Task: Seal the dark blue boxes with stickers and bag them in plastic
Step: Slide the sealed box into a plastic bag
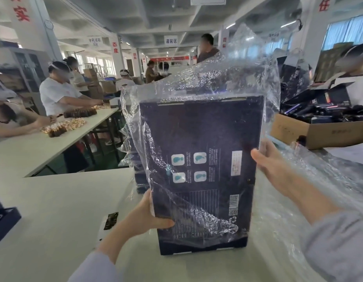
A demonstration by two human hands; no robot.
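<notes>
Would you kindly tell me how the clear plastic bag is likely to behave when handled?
The plastic bag looks floppy: it crumples and sags above the dark blue box. It probably bunches rather than slides, given wrinkles near the left hand. It seems thin, so corners might tear it.

Pale grey, soft-looking left sleeve [91, 267], right sleeve [337, 249] same grey, both ending mid-forearm; left hand [144, 216], right hand [272, 161] bare.

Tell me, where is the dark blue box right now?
The dark blue box is upright mid-view over the white table, partly inside the plastic bag, gripped between the left hand and the right hand.
</notes>
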